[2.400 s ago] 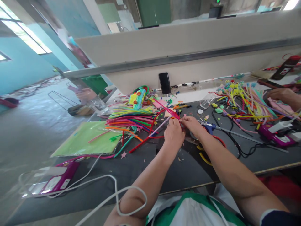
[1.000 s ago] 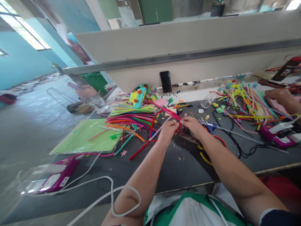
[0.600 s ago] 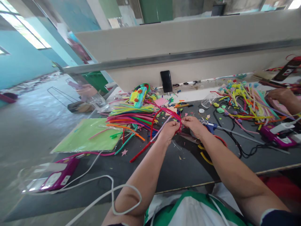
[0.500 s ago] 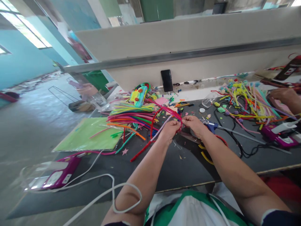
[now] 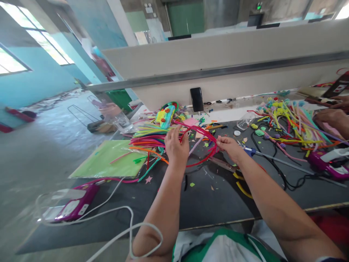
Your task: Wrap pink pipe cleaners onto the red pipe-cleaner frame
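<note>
Pink and red pipe cleaners (image 5: pixel 203 131) stretch in a bundle above the table, their near end pinched between the thumb and fingers of my right hand (image 5: pixel 229 148). A red pipe cleaner (image 5: pixel 203 161) curves in a wide loop from that pinch towards my left hand (image 5: pixel 177 147). The fingers of my left hand are bent round a red strand by the thumb; the palm side is partly hidden. Inside the loop lies a pale lilac pipe cleaner (image 5: pixel 195 145). Behind my left hand rests a pile of many-coloured pipe cleaners (image 5: pixel 147 136).
A black phone (image 5: pixel 196 99) leans against the partition. Green sheets (image 5: pixel 106 160) in plastic lie left, near a purple power strip (image 5: pixel 79 203) with a white cable. On the right are a blue glue gun (image 5: pixel 249 151), more pipe cleaners (image 5: pixel 294 123) and another person's hand (image 5: pixel 331 120).
My left hand has moved left and up, away from my right hand, and its fingers have lifted. The red pipe cleaner now bends in a loop between both hands. The view has shifted slightly.
</note>
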{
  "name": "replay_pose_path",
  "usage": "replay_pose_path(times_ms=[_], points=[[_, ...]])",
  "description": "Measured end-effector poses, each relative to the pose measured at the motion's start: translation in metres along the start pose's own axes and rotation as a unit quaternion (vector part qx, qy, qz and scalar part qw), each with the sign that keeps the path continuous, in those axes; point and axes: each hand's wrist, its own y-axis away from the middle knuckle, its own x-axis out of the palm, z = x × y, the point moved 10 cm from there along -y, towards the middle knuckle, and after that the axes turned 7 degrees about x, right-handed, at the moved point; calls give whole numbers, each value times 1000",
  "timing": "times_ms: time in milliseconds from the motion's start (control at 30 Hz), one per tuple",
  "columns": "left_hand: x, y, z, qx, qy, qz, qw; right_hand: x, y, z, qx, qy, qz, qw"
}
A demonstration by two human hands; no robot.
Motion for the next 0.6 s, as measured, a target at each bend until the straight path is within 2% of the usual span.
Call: replay_pose_path(times_ms=[67,100,200,267,333,467,600], points=[[2,-4,25,-40,-13,15,999,2,1,3,-7,16,15,1000],[10,-4,39,-75,13,43,996,3,2,4,-9,21,21,1000],[43,8,64,-188,170,143,957,3,3,6,-1,20,49,999],[57,16,64,-231,253,171,924,4,4,5,11,16,81,997],[61,20,57,-250,297,173,905,4,5,3,28,-3,102,994],[63,32,42,-286,356,178,872,-4,4,-3,65,-81,69,992],[67,50,30,-346,408,220,816,-1,5,0,55,-88,69,992]])
